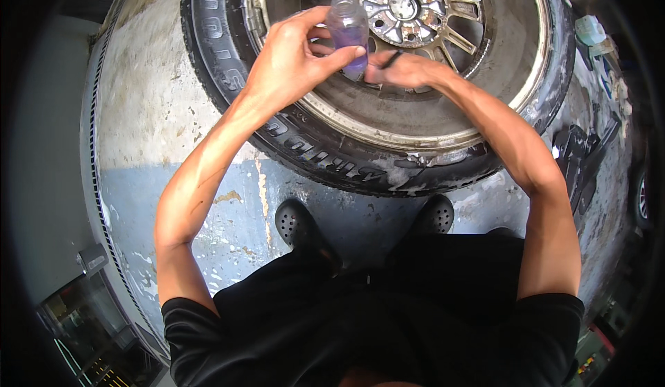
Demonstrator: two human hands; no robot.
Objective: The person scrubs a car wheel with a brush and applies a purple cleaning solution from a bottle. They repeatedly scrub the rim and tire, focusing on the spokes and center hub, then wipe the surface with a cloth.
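My left hand [294, 54] is closed around a small clear bottle [346, 21] holding purple liquid. The bottle stands nearly upright, and its open neck shows no cap. Just to the right of the bottle's lower end is my right hand [405, 70], blurred, with its fingers curled in. A thin dark piece shows at those fingers, too smeared to name. Both hands are above a car wheel lying flat, with a black tyre [305, 148] and a dirty metal rim [409, 127]. Wet, foamy patches show on the tyre's near side.
The wheel rests on a worn floor [208, 200] painted white and blue. Black clogs [296, 222] are close to the tyre's near edge. To the right lie dark parts [578, 148] and a pale green item [590, 31]. A slotted drain strip [95, 144] runs along the left.
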